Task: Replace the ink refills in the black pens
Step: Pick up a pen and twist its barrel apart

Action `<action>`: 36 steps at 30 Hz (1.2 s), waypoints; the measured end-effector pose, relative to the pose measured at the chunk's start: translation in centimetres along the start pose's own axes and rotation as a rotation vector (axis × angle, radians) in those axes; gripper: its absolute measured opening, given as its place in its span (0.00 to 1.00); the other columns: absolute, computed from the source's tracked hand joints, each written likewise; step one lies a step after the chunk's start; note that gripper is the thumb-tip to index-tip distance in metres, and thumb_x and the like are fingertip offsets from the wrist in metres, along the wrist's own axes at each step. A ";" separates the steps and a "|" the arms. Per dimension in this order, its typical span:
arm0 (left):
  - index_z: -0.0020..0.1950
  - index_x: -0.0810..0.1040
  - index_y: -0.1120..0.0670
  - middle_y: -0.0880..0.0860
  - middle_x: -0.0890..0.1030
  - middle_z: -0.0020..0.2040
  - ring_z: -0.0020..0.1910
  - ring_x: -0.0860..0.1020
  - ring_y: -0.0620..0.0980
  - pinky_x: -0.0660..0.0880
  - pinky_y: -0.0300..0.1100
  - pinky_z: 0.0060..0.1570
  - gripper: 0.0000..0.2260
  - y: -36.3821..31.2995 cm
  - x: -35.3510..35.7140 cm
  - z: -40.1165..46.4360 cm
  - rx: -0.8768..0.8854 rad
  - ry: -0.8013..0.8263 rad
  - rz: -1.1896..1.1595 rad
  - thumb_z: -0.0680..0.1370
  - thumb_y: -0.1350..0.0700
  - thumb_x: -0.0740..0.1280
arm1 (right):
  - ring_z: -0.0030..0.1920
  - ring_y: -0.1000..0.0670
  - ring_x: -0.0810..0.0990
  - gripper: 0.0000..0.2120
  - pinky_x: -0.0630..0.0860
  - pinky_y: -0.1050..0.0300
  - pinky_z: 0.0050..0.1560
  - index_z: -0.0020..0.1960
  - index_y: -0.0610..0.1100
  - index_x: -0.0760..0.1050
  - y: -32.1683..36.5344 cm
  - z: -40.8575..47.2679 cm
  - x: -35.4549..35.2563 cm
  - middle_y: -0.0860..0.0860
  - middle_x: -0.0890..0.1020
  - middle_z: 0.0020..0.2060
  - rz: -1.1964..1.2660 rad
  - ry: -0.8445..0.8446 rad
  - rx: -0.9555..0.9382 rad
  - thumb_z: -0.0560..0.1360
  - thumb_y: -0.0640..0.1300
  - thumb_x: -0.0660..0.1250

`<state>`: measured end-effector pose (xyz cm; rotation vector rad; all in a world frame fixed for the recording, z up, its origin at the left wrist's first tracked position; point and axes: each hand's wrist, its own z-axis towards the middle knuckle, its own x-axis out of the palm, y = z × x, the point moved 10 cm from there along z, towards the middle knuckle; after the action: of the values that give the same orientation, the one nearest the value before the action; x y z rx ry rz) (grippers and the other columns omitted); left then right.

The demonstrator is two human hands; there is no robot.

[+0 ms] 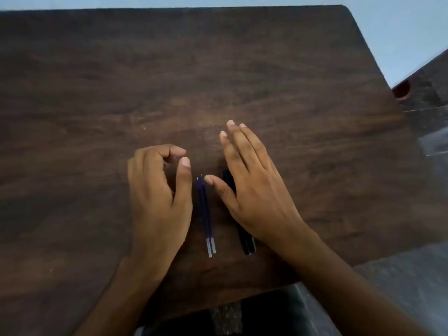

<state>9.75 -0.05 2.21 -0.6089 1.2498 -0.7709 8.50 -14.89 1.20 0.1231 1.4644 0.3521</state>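
Your forearms come in from 6 o'clock over the near edge of the bench (97, 93), a dark wood-grain top. Your left hand (157, 197) sits at about 7 o'clock from the bench's middle, fingers loosely curled with the thumb raised beside them, grasping nothing. Your right hand (252, 187) lies at about 5 o'clock, released, fingers straight and close together pointing toward 11 o'clock, thumb spread out to the left.

Between your hands lie the refills (206, 214), two thin blue rods side by side and touching, tips toward 12 o'clock and pale ends toward 6 o'clock. Your right thumb tip is just beside their upper part; contact cannot be told. Your left thumb is just beside them on the other side, apart from them.

Under your right palm lie the pens (247, 243), black, side by side, parallel to the refills and near them. Only their far tips and near ends show; whether your palm presses on them cannot be told.

At 2 o'clock, past the bench corner, a second dark surface (426, 93) shows a round hole.
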 end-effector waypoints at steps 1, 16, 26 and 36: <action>0.58 0.75 0.50 0.43 0.73 0.54 0.54 0.72 0.45 0.71 0.39 0.53 0.06 0.5 0.0 -0.5 -0.024 0.000 -0.033 0.82 0.54 0.63 | 0.82 0.45 0.54 0.35 0.54 0.51 0.80 0.80 0.36 0.58 0.2 -0.4 0.1 0.41 0.59 0.81 0.009 -0.004 -0.009 0.83 0.61 0.52; 0.69 0.72 0.48 0.39 0.71 0.64 0.66 0.72 0.41 0.70 0.43 0.67 0.16 1.8 2.0 -6.4 0.039 -0.004 -0.102 0.82 0.47 0.58 | 0.82 0.49 0.52 0.40 0.57 0.48 0.79 0.80 0.36 0.58 1.2 -6.6 2.1 0.44 0.59 0.81 0.093 -0.145 -0.149 0.80 0.66 0.53; 0.72 0.73 0.53 0.47 0.75 0.66 0.67 0.71 0.43 0.68 0.42 0.69 0.17 2.2 1.7 -6.6 0.030 -0.025 -0.040 0.84 0.53 0.59 | 0.81 0.57 0.47 0.36 0.43 0.68 0.75 0.82 0.42 0.55 0.6 -7.0 1.4 0.51 0.56 0.82 0.207 -0.197 -0.109 0.82 0.63 0.52; 0.72 0.74 0.55 0.50 0.77 0.67 0.66 0.72 0.43 0.67 0.39 0.68 0.17 2.0 1.4 -6.7 0.025 -0.037 -0.023 0.83 0.56 0.60 | 0.81 0.53 0.50 0.36 0.46 0.63 0.76 0.82 0.42 0.55 0.3 -6.9 1.2 0.49 0.58 0.82 0.224 -0.192 -0.068 0.82 0.61 0.57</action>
<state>3.78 0.12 -1.67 -0.6154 1.1993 -0.7903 1.78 -15.17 -0.57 0.2604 1.2500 0.5567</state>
